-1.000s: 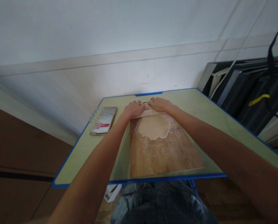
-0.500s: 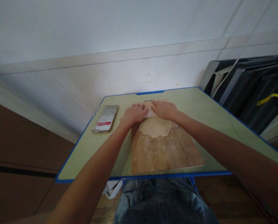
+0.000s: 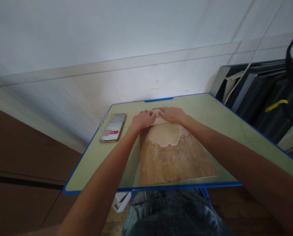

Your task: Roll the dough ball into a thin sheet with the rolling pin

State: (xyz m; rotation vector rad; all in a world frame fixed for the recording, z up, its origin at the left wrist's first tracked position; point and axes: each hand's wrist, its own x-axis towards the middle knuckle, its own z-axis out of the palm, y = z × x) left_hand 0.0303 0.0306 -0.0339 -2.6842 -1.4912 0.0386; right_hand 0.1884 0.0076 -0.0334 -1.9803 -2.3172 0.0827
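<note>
A thin, flat sheet of pale dough [image 3: 165, 135] with an uneven edge lies on a floured wooden board [image 3: 176, 167]. Across its far part rests a pale wooden rolling pin [image 3: 160, 121], mostly covered by my hands. My left hand [image 3: 144, 119] presses on the left part of the pin, fingers curled over it. On the right part lies my right hand [image 3: 172, 114], closed over the pin with its fingertips pointing inward. The far edge of the dough is hidden behind pin and hands.
The board stands on a light green table [image 3: 87, 167] with a blue rim. A phone [image 3: 114, 127] with a lit screen lies to the left. Behind is a white wall [image 3: 136, 78]; dark flat panels [image 3: 264, 95] lean at the right, with a black strap hanging in front.
The view has shifted slightly. Both hands stay on the rolling pin and have moved only a little away from me over the dough. The board and phone keep their places.
</note>
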